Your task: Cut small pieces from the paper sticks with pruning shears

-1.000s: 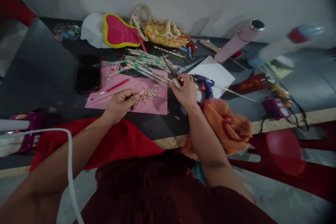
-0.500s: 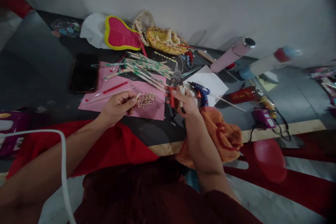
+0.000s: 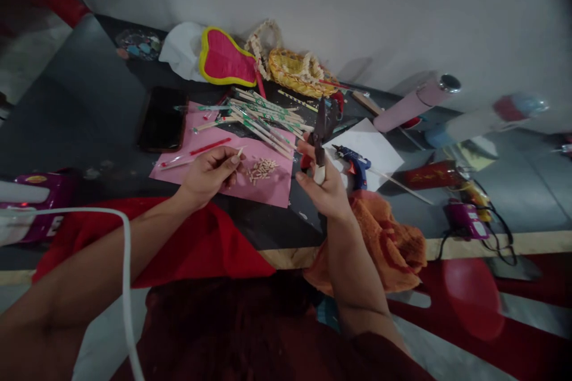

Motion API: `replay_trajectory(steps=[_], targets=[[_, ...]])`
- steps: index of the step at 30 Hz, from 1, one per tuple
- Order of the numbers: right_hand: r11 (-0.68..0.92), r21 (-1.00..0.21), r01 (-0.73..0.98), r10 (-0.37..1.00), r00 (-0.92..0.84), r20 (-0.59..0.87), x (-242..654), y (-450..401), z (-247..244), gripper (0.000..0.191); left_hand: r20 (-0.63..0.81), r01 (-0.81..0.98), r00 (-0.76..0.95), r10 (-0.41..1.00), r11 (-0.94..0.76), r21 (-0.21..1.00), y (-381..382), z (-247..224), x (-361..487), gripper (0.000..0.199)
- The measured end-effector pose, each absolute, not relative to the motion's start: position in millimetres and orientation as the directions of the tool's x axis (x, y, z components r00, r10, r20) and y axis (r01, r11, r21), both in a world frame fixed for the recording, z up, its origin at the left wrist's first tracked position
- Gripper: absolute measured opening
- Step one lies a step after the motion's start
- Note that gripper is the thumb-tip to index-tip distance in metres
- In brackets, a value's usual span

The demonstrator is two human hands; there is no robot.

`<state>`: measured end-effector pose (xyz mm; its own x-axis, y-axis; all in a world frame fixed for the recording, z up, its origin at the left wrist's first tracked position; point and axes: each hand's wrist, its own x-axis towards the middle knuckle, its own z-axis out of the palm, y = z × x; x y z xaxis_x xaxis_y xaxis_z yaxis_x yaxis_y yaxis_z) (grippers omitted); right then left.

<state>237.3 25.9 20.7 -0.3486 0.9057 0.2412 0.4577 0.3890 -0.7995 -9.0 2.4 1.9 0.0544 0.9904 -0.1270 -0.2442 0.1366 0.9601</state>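
My left hand (image 3: 210, 172) pinches a short piece of wooden stick (image 3: 240, 152) between thumb and fingers. Just right of it, a small heap of cut stick pieces (image 3: 263, 170) lies on a pink sheet of paper (image 3: 277, 195). My right hand (image 3: 328, 187) is closed round pruning shears (image 3: 320, 131), whose dark blades point away from me; one handle end shows white. Paper-wrapped chopsticks (image 3: 263, 116) lie in a loose pile beyond both hands. A blue glue gun (image 3: 355, 164) rests on white paper (image 3: 379, 143) to the right of the shears.
A phone (image 3: 163, 119) lies left of the pink paper. Behind stand a pink heart-like shape with yellow edging (image 3: 227, 56) and a yellow woven basket (image 3: 299, 74). A pink flask (image 3: 415, 104) stands right. An orange cloth (image 3: 384, 238) hangs over the front edge. A white cable (image 3: 127, 274) crosses my left arm.
My right hand has turned the shears, so the blades now stand more upright and the red handle is mostly hidden. My left hand still pinches a stick piece. The whole view has shifted slightly.
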Motion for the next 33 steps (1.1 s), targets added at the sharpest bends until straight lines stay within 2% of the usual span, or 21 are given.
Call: replay_trajectory(steps=[2,4,7,10,18,33], targets=[[0.498,-0.658,0.565,0.861,-0.410,0.300,235,24,21,0.047,-0.106,-0.281,0.024,0.994,0.108,0.954,3,4,-10,0.028],[0.542,-0.511,0.667,0.840,-0.451,0.301,231,23,20,0.046,-0.089,-0.303,-0.002,0.996,0.085,0.949,4,6,-10,0.028],[0.541,-0.297,0.787,0.841,-0.499,0.210,224,20,13,0.042,-0.059,-0.302,-0.023,0.998,0.049,0.952,4,6,-9,0.029],[0.550,-0.196,0.812,0.835,-0.537,0.121,218,17,9,0.042,-0.042,-0.276,-0.022,0.999,0.034,0.960,3,4,-9,0.028],[0.579,-0.146,0.802,0.815,-0.575,0.074,208,11,9,0.041,-0.023,-0.158,0.053,0.998,0.031,0.987,3,-1,-8,0.027],[0.567,-0.165,0.807,0.823,-0.562,0.080,204,8,9,0.041,-0.032,-0.080,0.097,0.995,0.040,0.996,1,-1,-6,0.026]])
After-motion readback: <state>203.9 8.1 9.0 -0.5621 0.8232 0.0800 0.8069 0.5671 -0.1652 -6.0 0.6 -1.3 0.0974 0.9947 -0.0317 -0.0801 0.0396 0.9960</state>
